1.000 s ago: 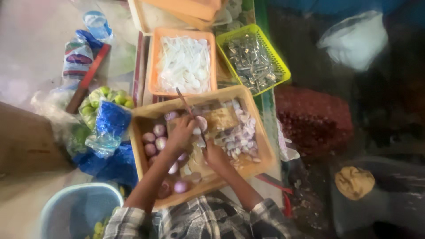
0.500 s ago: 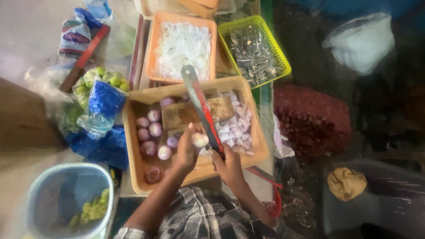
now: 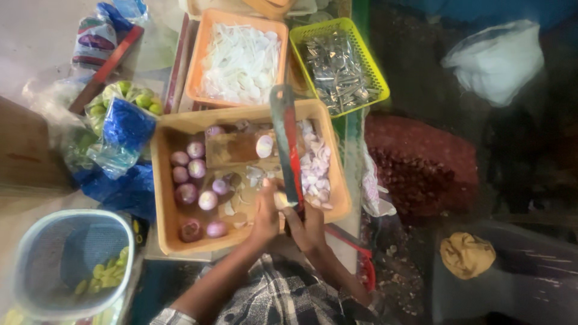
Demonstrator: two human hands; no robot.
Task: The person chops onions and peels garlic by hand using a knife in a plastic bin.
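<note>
My right hand grips the handle of a long knife whose blade points away from me over an orange tray. My left hand holds a small peeled onion against the blade near its base. Several peeled purple onions lie in the tray's left part. Sliced onion pieces are heaped on its right. A wooden cutting board with an onion half sits in the tray's middle.
Beyond the tray stand an orange tray of white onion slices and a yellow basket of small silver packets. A blue mesh bin is at the lower left, bags with green limes at the left, a red mesh sack at the right.
The view has shifted a little. Both hands have drawn back toward me to the tray's near edge, and the knife blade now points more steeply away over the tray.
</note>
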